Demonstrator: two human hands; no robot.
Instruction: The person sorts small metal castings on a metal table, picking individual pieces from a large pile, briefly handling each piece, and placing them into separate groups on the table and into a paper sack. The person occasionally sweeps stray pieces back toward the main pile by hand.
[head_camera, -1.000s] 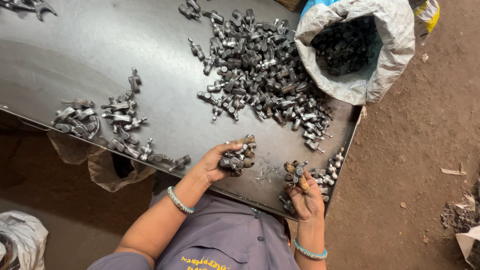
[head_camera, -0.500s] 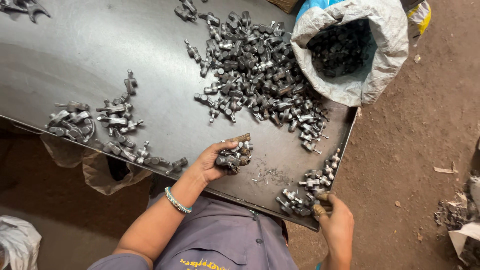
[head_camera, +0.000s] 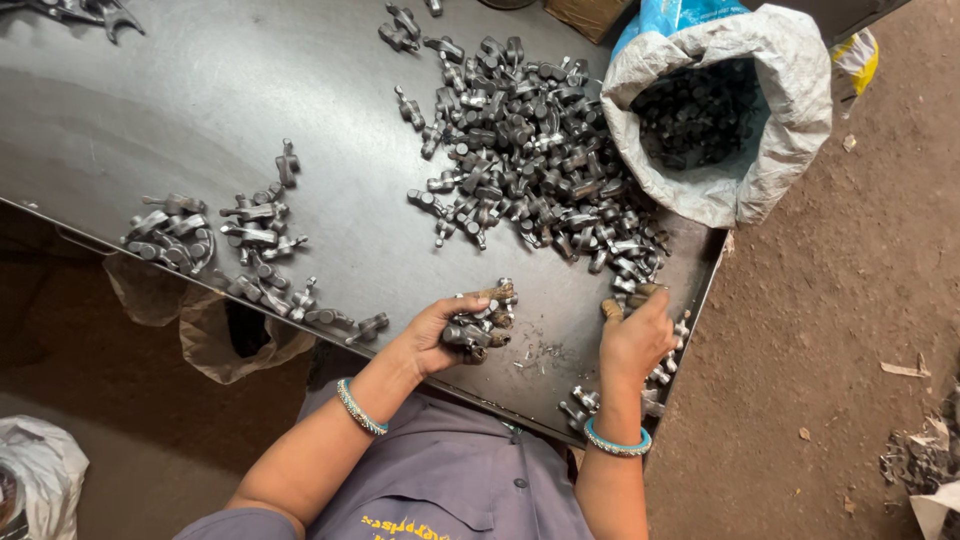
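Left hand (head_camera: 440, 335) cupping metal parts (head_camera: 480, 325), right hand (head_camera: 635, 335) beside

Open white woven sack (head_camera: 770, 150) with blue lining, table's far right corner

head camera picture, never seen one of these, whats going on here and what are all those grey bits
The picture comes from a camera worn on a person's head, looking straight down, so the two bare arms rising from the bottom edge are that person's own. There is no machine here.

They work at a dark metal table set on a dirt floor. A big pile of small grey metal parts lies near its far right side, and a smaller group of parts lies along the left edge. An open white sack at the top right holds more of the same parts.

The left hand is closed around a handful of parts. The right hand rests on the near end of the big pile, fingers curled over a few pieces; whether it grips any is unclear. Both wrists wear blue bangles.
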